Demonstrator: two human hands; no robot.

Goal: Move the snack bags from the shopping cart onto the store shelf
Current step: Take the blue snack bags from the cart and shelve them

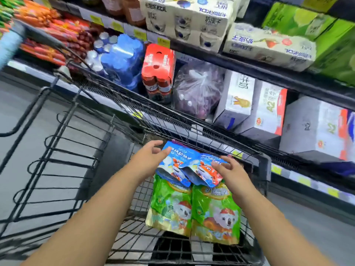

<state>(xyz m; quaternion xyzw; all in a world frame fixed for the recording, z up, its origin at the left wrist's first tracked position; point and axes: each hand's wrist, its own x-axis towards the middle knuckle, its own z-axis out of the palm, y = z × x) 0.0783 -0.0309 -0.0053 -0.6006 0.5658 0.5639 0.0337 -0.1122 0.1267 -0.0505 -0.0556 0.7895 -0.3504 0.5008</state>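
Two blue snack bags [184,164] lie in the black wire shopping cart [266,166], overlapping the tops of two green snack bags [194,206] nearer to me. My left hand [151,154] reaches in with fingers spread, its fingertips at the upper left edge of the left blue bag. My right hand [228,166] hovers with loosely bent fingers over the right blue bag's right edge; whether it touches is unclear. Neither hand grips a bag. The store shelf [240,60] runs behind the cart.
The shelf is packed: blue bottle packs [123,60], a red can pack [159,72], a plastic bag of purple items [197,89], white milk cartons [249,106], green boxes [317,35] above. Grey floor lies left of the cart and under it.
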